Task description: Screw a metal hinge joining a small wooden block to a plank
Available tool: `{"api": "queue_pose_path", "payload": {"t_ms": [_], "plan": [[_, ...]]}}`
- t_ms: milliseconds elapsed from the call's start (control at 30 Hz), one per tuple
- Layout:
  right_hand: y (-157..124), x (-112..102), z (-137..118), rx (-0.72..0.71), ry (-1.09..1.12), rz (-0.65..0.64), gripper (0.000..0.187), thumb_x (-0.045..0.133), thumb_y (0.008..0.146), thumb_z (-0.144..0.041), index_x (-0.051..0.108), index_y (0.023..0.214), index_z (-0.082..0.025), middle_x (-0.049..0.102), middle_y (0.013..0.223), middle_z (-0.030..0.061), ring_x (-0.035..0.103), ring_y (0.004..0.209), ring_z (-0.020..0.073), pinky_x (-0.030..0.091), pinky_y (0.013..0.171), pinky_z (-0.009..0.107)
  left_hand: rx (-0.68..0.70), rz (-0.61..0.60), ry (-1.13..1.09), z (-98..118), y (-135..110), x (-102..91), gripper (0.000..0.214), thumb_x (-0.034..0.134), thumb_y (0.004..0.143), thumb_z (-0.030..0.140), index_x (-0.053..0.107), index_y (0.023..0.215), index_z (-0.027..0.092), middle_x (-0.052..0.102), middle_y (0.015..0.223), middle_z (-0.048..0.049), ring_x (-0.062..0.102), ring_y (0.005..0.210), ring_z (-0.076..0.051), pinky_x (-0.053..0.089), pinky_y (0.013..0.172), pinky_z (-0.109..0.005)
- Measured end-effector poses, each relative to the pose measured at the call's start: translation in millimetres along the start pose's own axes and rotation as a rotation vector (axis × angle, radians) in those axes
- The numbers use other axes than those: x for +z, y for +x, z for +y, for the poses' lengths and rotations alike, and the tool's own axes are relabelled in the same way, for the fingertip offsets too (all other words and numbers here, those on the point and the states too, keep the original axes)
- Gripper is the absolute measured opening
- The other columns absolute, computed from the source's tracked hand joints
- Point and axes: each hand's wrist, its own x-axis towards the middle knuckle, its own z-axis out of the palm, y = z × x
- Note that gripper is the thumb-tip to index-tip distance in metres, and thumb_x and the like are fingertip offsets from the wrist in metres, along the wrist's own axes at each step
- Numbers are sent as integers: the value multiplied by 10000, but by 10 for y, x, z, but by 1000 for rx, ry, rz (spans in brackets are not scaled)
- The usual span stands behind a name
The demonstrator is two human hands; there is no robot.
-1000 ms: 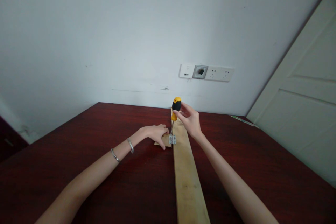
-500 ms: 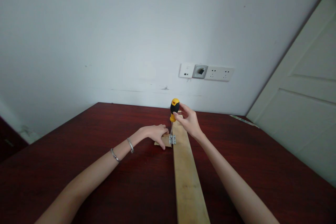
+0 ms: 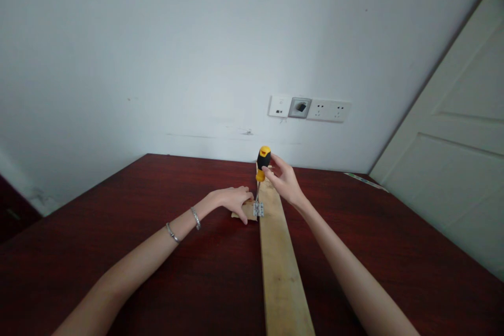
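My right hand (image 3: 286,181) grips a yellow and black screwdriver (image 3: 263,158) by its handle, which stands nearly upright and leans slightly right. Its shaft runs down to a silver metal hinge (image 3: 258,209); the exact tip contact is too small to make out. The hinge spans a long wooden board (image 3: 280,252) and a small wooden block (image 3: 249,212) at the board's left side. My left hand (image 3: 235,202) holds that block, thumb on the near side and fingers at the far side, partly covering it.
Everything lies on a dark red tabletop (image 3: 189,273) that meets a white wall (image 3: 197,52). Sockets (image 3: 328,110) are set in the wall above the board's far end. A thin printed strip (image 3: 366,182) lies at the back right, near a white panelled door (image 3: 464,131).
The screwdriver handle has tilted slightly to the right and up, along with my right hand. My left hand, the hinge and the board stay where they were.
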Motion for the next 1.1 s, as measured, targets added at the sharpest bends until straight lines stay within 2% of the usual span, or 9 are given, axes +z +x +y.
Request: {"api": "queue_pose_path", "payload": {"t_ms": [233, 567, 867, 1100], "plan": [[12, -14, 31, -7, -12, -4, 428, 536, 827, -375, 540, 1219, -203, 628, 1090, 87, 602, 963, 212, 508, 855, 380, 2, 1, 9, 5, -10, -8, 811, 685, 529, 669, 502, 1163, 197, 496, 1170, -121, 514, 1009, -298, 430, 820, -371], [17, -12, -1, 41, 45, 26, 459, 539, 821, -388, 526, 1230, -181, 618, 1075, 86, 600, 931, 201, 526, 807, 343, 21, 26, 37, -6, -7, 6, 801, 675, 546, 673, 491, 1157, 189, 497, 1169, -128, 512, 1010, -297, 431, 804, -364], [19, -7, 38, 45, 65, 36, 488, 574, 804, -420, 504, 1226, -183, 596, 1128, 113, 598, 966, 218, 522, 819, 374, 34, 51, 66, 1, -7, 7, 775, 686, 535, 673, 506, 1109, 184, 515, 1130, -117, 521, 987, -281, 433, 777, -338], [9, 14, 123, -16, 65, 43, 435, 620, 787, -398, 495, 1168, -232, 576, 1115, 84, 583, 981, 205, 526, 802, 362, 12, 55, 59, 31, -15, -13, 771, 705, 528, 644, 511, 1117, 186, 516, 1135, -119, 527, 971, -288, 436, 769, -359]]}}
